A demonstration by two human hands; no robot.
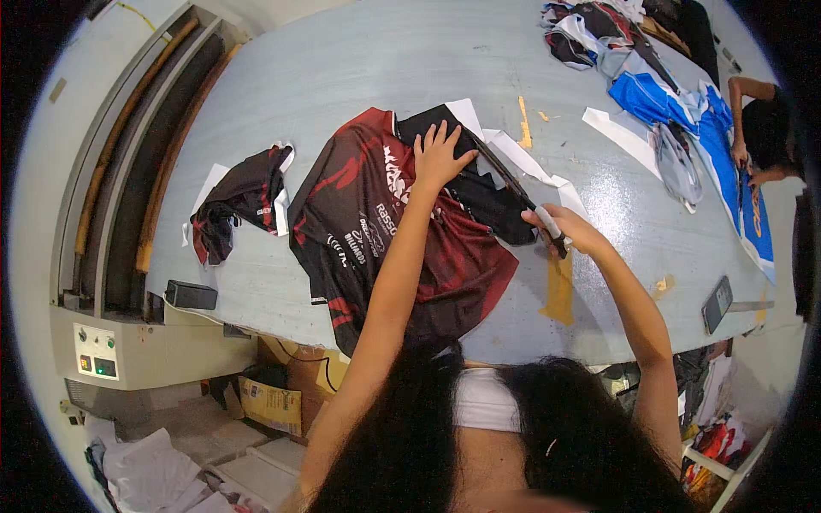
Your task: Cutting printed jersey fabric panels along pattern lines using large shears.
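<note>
At the centre of the pale grey, smooth-topped table (359, 51), a black and dark red garment panel of thin, slightly shiny fabric (342, 201) is spread out. Its face is patterned with red streaks, and white lettering and small emblems are printed slantwise across it; soft folds are shown near its lower edge. Toward one o'clock it is overlapped by a plain black cloth piece (489, 201). On that piece the left hand (437, 158) is laid palm down, fingers spread, with nothing gripped. By the right hand (578, 229), a long, dark, narrow tool with a pale handle (518, 190), apparently shears, is grasped at its handle end, along the black cloth's edge; whether its blades are parted cannot be told. Just beyond it, white angular strips (532, 162) are seen at two o'clock.

Between nine and ten o'clock, a smaller crumpled black and red printed piece (248, 192) is placed apart. Bright blue fabric (648, 98) is strewn at two o'clock.
</note>
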